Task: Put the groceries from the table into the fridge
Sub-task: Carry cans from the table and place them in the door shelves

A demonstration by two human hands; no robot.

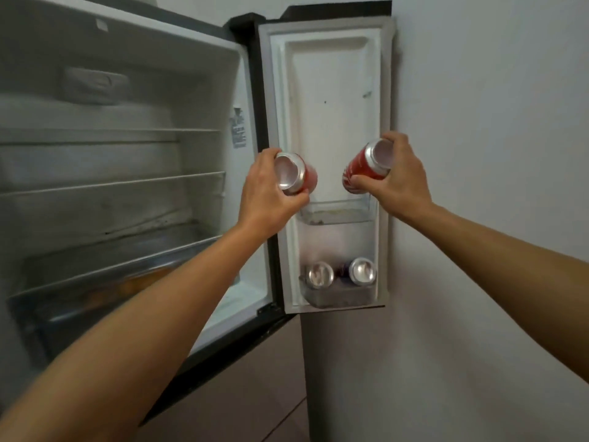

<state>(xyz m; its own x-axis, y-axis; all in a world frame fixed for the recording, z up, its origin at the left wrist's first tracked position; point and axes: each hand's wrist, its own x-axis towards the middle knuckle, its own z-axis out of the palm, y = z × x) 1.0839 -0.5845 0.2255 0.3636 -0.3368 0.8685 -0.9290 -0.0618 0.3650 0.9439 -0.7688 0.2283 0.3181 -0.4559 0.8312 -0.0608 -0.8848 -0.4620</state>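
Plain white wall (478, 122) runs down the right side, and the fridge door (331, 90) stands swung open against it, its inner face toward the camera. To the left the fridge (134, 90) gapes open, showing glass shelves (111, 183) and, lower down, a clear drawer (95, 291) with something orange inside, too blurred to name.

Both arms reach forward in front of the door. The left hand (264, 193) grips a red can (294, 175), its fingers (271, 153) curled over the top rim and the thumb under it. The can is tipped so its silver lid faces the camera. The right hand (398, 177) holds a second red can (366, 164) the same way, tilted inward. The two cans are apart, both in the air just above the upper door bin (338, 215) and touching nothing else.

Further down, the lower door bin (338, 298) carries two upright cans side by side — a pale one (319, 275) on the left and a dark one (361, 271) on the right.
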